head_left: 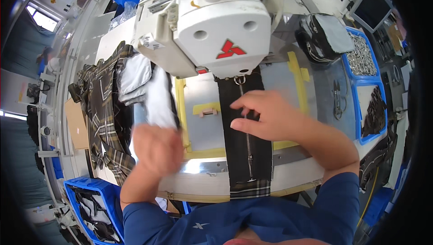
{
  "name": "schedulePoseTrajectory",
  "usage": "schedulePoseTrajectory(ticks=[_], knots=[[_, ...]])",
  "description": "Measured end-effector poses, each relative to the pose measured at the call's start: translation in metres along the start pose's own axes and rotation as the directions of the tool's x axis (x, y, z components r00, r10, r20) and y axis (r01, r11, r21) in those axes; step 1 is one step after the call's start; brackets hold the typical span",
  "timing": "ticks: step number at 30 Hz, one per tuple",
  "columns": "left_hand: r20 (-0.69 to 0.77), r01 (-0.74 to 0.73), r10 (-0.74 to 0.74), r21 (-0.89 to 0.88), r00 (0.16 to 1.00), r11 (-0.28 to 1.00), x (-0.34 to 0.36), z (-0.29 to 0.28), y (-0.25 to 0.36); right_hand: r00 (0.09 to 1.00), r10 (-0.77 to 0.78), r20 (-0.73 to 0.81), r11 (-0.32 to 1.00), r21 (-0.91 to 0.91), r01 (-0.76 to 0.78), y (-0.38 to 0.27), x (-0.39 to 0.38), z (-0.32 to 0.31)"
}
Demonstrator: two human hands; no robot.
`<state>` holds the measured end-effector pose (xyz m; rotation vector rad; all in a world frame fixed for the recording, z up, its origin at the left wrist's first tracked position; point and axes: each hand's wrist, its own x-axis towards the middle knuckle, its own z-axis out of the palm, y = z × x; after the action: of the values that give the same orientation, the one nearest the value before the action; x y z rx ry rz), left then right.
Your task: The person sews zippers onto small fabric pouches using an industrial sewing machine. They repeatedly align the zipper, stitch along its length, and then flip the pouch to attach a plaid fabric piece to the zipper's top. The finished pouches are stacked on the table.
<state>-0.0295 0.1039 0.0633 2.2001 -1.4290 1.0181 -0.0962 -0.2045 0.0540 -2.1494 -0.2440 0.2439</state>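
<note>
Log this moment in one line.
left hand: blurred, near white fabric; right hand: over zippered black strip; sewing machine: strip's far end

"What's on my remote feed?"

"I see the right hand (276, 116) mid-frame, thumb and fingers parted over a black zippered strip (237, 148); left hand (158, 150) blurred, left of centre; white sewing machine (223, 28), upper centre."

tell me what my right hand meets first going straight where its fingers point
Probably the small pinkish block just left of the black zippered strip, though the right hand may pass above.
</note>
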Motion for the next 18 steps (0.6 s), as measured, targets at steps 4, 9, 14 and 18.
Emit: schedulePoseTrajectory(ticks=[4, 9, 14, 18], knots=[[0.056, -0.399, 0.442, -0.34, 0.895, 0.851, 0.0, 0.021, 0.063, 0.967, 0.254, -0.011, 0.645, 0.747, -0.161, 0.021, 0.014, 0.019], [0.185, -0.147, 0.284, -0.534, 0.941, 0.833, 0.032, 0.057, 0.061, 0.995, 0.073, -0.063, 0.929, 0.368, -0.045, 0.058, 0.015, -0.004], [0.34, 0.382, -0.224, -0.522, 0.913, 0.763, 0.052, 0.097, 0.033, 0.993, 0.059, -0.099, 0.929, 0.369, -0.018, 0.039, 0.009, -0.022], [0.486, 0.583, -0.339, -0.551, 0.806, 0.596, 0.04, 0.108, 0.025, 0.979, -0.004, -0.203, 0.999, 0.049, 0.014, 0.029, 0.007, -0.019]])
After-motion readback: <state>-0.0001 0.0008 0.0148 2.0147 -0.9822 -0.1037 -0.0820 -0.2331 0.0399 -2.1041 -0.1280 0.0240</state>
